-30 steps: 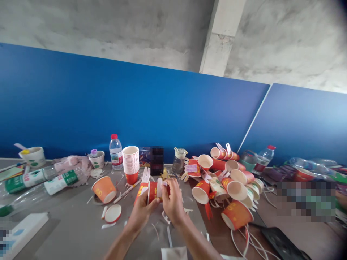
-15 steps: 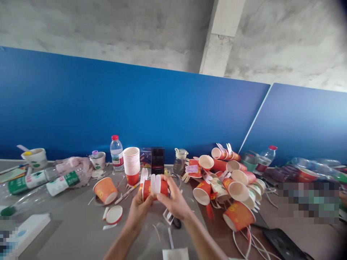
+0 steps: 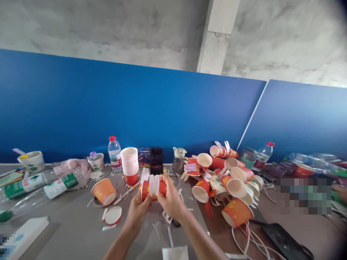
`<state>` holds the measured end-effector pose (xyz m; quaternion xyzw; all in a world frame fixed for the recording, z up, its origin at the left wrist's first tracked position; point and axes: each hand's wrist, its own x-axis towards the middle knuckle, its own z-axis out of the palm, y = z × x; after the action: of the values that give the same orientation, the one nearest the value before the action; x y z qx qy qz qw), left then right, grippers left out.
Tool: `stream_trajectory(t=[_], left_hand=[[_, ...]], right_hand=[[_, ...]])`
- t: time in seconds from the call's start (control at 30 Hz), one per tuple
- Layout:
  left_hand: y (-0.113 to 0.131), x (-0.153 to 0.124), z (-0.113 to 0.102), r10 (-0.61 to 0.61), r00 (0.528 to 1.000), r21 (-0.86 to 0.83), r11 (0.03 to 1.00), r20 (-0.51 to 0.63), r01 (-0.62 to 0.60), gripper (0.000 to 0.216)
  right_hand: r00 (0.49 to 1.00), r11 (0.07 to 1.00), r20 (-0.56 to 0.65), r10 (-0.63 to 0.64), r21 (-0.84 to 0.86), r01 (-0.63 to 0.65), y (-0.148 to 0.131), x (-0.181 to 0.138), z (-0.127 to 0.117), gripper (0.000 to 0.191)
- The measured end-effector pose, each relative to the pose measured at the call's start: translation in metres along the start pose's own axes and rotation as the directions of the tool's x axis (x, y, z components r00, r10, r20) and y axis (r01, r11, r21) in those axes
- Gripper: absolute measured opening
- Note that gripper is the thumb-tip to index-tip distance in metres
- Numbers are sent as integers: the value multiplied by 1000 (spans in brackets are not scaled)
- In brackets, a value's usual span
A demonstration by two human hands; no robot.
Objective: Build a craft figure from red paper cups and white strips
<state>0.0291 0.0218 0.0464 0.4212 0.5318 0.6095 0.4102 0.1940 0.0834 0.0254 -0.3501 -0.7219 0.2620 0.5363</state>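
Note:
Above the middle of the desk, a red paper cup (image 3: pixel 146 188) lies sideways between my two hands. Its left end is gripped by my left hand (image 3: pixel 138 210), the thumb on the near side. My right hand (image 3: pixel 173 202) closes round the right end, with its thumb pressing near a white paper strip (image 3: pixel 154 185) that stands on the cup's middle. Two pale ear-shaped pieces (image 3: pixel 145 174) rise at the cup's left end. Behind my left hand stands a stack of paper cups (image 3: pixel 129 162). An orange paper cup (image 3: pixel 104 191) lies tipped to the left.
At right is a heap of decorated paper cups (image 3: pixel 235 187), with white cables (image 3: pixel 246 238) below it. A phone (image 3: pixel 156 160) and a glass jug (image 3: pixel 179 161) stand behind my hands. Plastic bottles (image 3: pixel 61 186) lie at left. A round lid (image 3: pixel 113 215) and paper scraps lie nearby.
The view has shifted slightly, so most things sit a little further left. Both hands keep hold of the red cup, and the right fingers and thumb have moved slightly on it.

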Motion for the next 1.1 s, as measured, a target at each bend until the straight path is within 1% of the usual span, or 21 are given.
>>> stream_trajectory(t=[0.1,0.27,0.37,0.43,0.6,0.67,0.8,0.9,1.0,1.1], left_hand=[[-2,1,-1,17,1000,4,1000,12,-17,77],[-1,2,-1,27,999,-26,999,20,-26,68],[3,1,-1,13,1000,-36,999,27,-12,66],[6,0,-1,4,999,-51,999,35,-3,66],[10,-2,-1,8,999,-87,996,44,-4,61],[8,-1,-2,14,999,-64,998,43,-11,61],[3,1,-3,23,999,1,1000,27,-23,69],[0,1,-3,-4,1000,26,1000,22,4,73],[-3,1,-3,-27,999,9,1000,19,27,73],[-10,3,-3,-55,998,-47,997,10,56,71]], right_hand=[[1000,1000,18,-14,-6,15,1,-1,1,66],[994,996,-71,-82,-38,79,-1,-1,4,65],[995,996,-51,-88,-23,87,0,0,3,63],[996,997,-25,-83,-12,82,2,0,2,62],[999,999,-8,-50,-11,50,8,-1,2,62],[999,999,8,-42,-9,42,9,-1,2,63],[999,999,34,-41,-4,41,10,0,3,62],[998,1000,50,-25,-6,25,8,1,3,59],[999,1000,53,-1,18,0,4,2,0,56],[995,994,83,46,96,-54,-1,5,-6,57]])
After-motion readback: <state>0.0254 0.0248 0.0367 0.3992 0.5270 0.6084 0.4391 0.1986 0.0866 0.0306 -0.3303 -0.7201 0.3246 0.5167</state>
